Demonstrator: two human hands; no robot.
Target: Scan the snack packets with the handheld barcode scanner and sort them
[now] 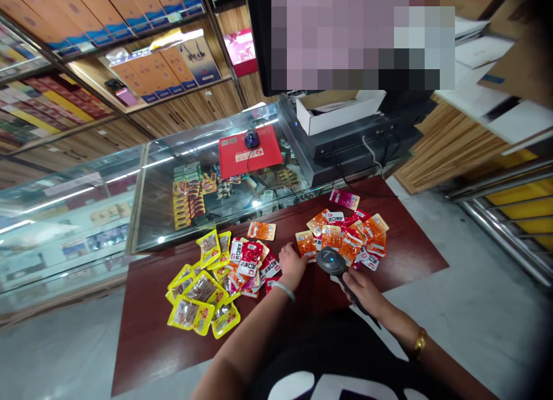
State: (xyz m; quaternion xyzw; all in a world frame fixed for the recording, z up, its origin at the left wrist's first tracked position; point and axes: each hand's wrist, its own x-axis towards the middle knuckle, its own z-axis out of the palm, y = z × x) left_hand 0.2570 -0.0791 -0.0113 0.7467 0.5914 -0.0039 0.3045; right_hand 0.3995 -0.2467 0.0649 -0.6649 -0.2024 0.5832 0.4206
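My right hand (362, 290) is wrapped round the handle of a dark barcode scanner (332, 261), whose head lies over the near edge of a pile of orange and red snack packets (349, 247). Between two piles, my left hand (292, 267) rests low over the table, fingers slightly bent and thumb apart, with nothing visible in it. Just left of it are red and white packets (249, 259). Farther left lie several yellow snack packets (203, 290). A single orange packet (261, 231) lies behind the red ones, and a purple packet (344, 199) sits near the glass counter.
The dark red table (147, 331) meets a glass display counter (164, 158). On the counter are a red mouse pad (259, 158) with a mouse (251, 138), and a black cash drawer (328, 158) bearing a white box (328, 117). A metal rail (510, 233) stands at right.
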